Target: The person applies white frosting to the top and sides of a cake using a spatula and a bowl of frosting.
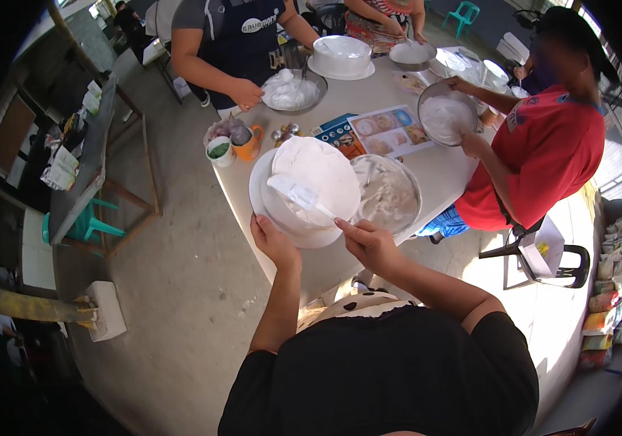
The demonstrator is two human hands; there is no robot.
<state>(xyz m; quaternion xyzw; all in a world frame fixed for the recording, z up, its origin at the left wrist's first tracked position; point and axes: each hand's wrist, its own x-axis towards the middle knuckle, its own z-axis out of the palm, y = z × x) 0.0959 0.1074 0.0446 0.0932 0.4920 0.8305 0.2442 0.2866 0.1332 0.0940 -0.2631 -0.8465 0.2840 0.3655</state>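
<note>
My right hand (368,245) is closed around the handle of a spatula (294,191) with a pale blade. The blade lies over the top of a round form coated in white icing (324,169), which sits on a white cake board or stand (259,188). At the near left rim of that board, my left hand (275,242) grips the edge. Just to the right, partly behind the coated form, stands a metal bowl of white icing (390,193) with a stirred surface. What supports the board from below is hidden.
An orange mug (249,143), a white cup with green contents (220,151) and shiny piping tips (287,132) stand at the table's left. Printed sheets (390,131) lie beyond. Co-workers hold a bowl (448,113) at right and touch another (294,91) across the table.
</note>
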